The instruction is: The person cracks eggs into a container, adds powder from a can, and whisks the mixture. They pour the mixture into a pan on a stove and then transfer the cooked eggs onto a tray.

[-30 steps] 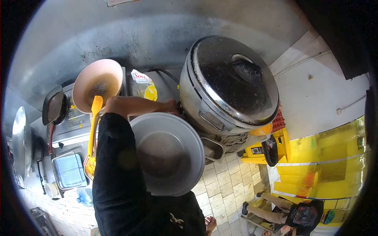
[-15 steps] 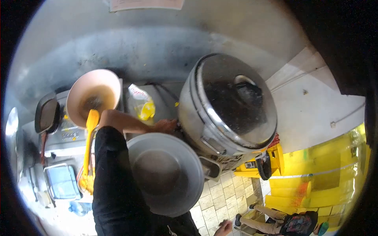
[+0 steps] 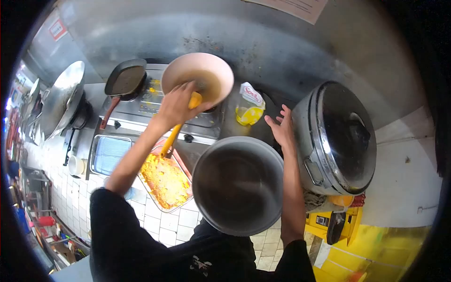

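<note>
- left hand (image 3: 176,105): held over the near edge of the pink-lined frying pan (image 3: 222,77), fingers bent and thumb apart, around the broad end of an orange-yellow utensil (image 3: 172,140); whether this is firmly grasped cannot be told.
- right hand (image 3: 283,131): held wide, fingers spread, with nothing grasped, between the grey basin (image 3: 204,190) and the large lidded pot (image 3: 347,136), near the pot.
- utensil: slanted from the pan's edge to the tray (image 3: 181,164), its lower end placed at the crumbly yellow-orange food (image 3: 164,183).
- state of contents: the food is already spread across the tray; the pan is marked by a brownish film or shallow liquid, with no comparable heap seen in it. whether the portion is complete cannot be judged. the basin's dark interior is not resolved.
- surroundings: a printed plastic packet (image 3: 250,103) is set between pan and pot; a dark skillet (image 3: 127,81) is placed beside the pan; the lid is seated on the pot.
</note>
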The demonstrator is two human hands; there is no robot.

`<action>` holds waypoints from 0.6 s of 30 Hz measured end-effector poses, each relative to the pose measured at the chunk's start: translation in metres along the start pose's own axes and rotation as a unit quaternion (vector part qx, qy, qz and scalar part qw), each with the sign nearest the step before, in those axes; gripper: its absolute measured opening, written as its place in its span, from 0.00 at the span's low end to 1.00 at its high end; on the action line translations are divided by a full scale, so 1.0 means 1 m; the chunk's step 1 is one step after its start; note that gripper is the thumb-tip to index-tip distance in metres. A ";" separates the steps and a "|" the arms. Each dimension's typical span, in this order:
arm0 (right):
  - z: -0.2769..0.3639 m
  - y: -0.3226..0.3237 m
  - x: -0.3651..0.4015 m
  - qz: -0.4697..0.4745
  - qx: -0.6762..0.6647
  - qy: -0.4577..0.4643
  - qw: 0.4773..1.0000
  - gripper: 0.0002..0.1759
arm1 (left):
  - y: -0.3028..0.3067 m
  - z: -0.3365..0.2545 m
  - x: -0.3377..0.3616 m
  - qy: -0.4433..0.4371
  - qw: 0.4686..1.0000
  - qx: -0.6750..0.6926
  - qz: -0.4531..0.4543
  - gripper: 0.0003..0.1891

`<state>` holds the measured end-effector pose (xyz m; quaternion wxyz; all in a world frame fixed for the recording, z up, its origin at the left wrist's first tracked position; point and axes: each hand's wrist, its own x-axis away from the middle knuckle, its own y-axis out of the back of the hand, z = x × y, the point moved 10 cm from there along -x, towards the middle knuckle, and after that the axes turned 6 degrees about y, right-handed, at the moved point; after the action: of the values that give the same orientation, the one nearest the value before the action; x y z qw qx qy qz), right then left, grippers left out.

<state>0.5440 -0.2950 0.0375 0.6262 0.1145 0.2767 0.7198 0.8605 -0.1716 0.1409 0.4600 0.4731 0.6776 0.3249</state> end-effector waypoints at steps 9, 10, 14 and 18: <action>-0.090 -0.083 -0.044 0.196 0.120 -0.122 0.966 0.37 | -0.094 0.102 0.151 0.311 0.907 0.272 0.083 0.21; -0.097 -0.086 -0.048 0.193 0.135 -0.100 0.967 0.31 | -0.098 0.102 0.156 0.317 0.902 0.284 0.073 0.21; -0.127 -0.099 -0.058 0.211 0.162 -0.117 0.957 0.31 | -0.121 0.115 0.174 0.310 0.893 0.325 0.020 0.19; -0.128 -0.101 -0.064 0.205 0.177 -0.076 0.960 0.28 | -0.136 0.119 0.186 0.354 0.840 0.409 0.036 0.17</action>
<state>0.5753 -0.3827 -0.1113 0.4541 0.3318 0.3217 0.7617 0.9002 -0.0423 -0.0806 -0.0588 0.4949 0.8482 0.1795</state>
